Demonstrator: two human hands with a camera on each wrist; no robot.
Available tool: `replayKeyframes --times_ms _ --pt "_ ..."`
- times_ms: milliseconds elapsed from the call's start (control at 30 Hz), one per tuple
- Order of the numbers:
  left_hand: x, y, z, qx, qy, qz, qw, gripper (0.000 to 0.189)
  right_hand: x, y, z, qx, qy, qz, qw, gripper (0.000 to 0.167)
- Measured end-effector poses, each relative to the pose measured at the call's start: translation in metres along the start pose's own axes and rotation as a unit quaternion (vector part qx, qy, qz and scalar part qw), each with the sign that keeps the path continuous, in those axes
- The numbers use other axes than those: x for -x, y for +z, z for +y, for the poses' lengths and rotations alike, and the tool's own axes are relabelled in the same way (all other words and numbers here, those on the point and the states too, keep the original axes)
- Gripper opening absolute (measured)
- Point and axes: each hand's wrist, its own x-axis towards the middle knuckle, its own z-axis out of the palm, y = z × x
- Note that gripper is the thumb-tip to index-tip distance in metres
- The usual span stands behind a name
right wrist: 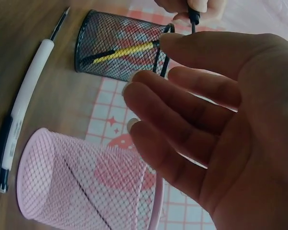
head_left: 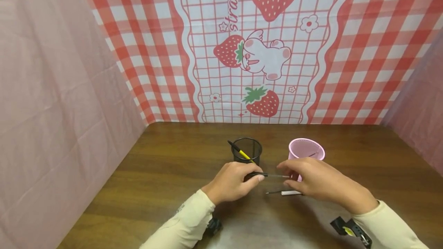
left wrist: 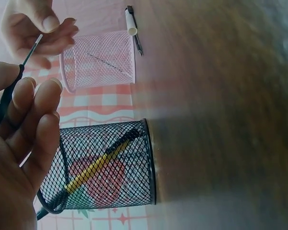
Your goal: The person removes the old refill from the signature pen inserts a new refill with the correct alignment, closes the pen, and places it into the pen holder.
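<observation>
Between thumb and fingers, my left hand (head_left: 237, 181) pinches a slim black-handled tool (left wrist: 6, 99) with a thin metal shaft, much like a small screwdriver. Its shaft extends rightward toward my right hand (head_left: 320, 180), whose fingers are loosely bent and hold nothing. The right fingertips are right by the shaft's tip in the head view. Below them on the table lies a white pen-like tool (right wrist: 33, 76) with a black end and a thin pointed metal tip. My right hand partly covers it and the pink mesh cup (head_left: 293, 150) in the head view.
Just beyond my left hand stands a black mesh cup (head_left: 255, 146) with a yellow-and-black pen (head_left: 244, 154) leaning in it. A thin dark stick (right wrist: 87, 192) leans inside the pink cup. A red-checked strawberry cloth (head_left: 207, 41) hangs behind the brown wooden table (head_left: 149, 187).
</observation>
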Motion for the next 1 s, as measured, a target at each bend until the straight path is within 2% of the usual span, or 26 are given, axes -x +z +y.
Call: replayKeyframes --times_ms 500,700,1000 --pt "0.001 0.001 -0.001 0.002 -0.006 0.003 1.0 0.015 0.016 0.002 0.017 0.001 0.037 -0.035 0.9987 0.02" --pt "0.001 0.001 -0.002 -0.004 -0.011 -0.003 0.9999 0.017 0.016 0.005 0.022 -0.007 0.031 -0.039 0.9987 0.022" --pt "0.002 0.002 -0.003 -0.003 -0.006 -0.006 1.0 0.016 0.017 0.013 0.023 0.017 0.051 -0.052 0.9972 0.025"
